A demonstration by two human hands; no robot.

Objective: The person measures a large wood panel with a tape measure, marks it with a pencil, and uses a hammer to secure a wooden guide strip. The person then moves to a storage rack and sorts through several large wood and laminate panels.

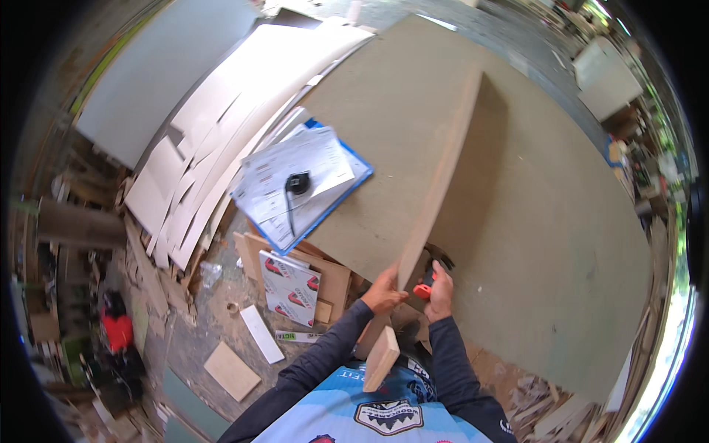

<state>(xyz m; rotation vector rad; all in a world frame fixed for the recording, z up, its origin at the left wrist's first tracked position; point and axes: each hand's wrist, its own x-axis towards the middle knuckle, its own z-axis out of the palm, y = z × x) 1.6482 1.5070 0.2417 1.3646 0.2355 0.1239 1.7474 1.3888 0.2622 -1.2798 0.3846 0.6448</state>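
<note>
My left hand (383, 292) is closed on the near end of a long wooden board (447, 166), which stands on its edge across a large greenish-grey panel (569, 192). Close beside it, my right hand (440, 291) grips an orange and black hand tool (423, 291) on the right side of the board. Its dark part pokes out above my fingers, and I cannot make out its exact kind. A short piece of wood (381, 358) juts up between my forearms, against my light-blue shirt.
Left on the panel lies a blue clipboard (347, 199) with papers and a black tape measure (298, 183). White sheets (229, 96) are stacked beyond. Offcuts, a printed silver-grey board (289, 288), a white strip (261, 334) and a plywood square (232, 371) are on the floor.
</note>
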